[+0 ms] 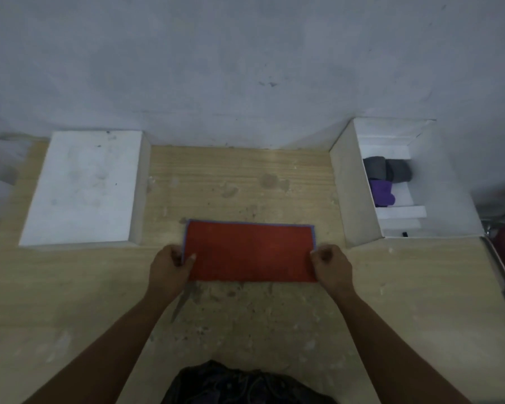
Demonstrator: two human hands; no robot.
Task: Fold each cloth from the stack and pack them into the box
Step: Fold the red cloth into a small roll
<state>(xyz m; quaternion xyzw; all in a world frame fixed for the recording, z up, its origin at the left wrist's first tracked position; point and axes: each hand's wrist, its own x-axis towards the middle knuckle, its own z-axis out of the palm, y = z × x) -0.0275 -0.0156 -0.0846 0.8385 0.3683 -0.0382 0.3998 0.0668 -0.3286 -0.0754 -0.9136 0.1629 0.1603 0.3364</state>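
Observation:
A red cloth (250, 252) with a purple hem lies folded into a long rectangle in the middle of the wooden table (245, 316). My left hand (169, 265) pinches its left edge and my right hand (331, 265) pinches its right edge. The open white box (353, 196) stands at the right. Inside it lie two folded grey cloths (388, 170) and a folded purple cloth (382, 193).
A closed white box (82, 188) sits at the left of the table. A grey wall runs behind the table. A metal chair frame (499, 269) with a dark red seat is at the right edge. Dark patterned clothing (239, 386) shows at the bottom.

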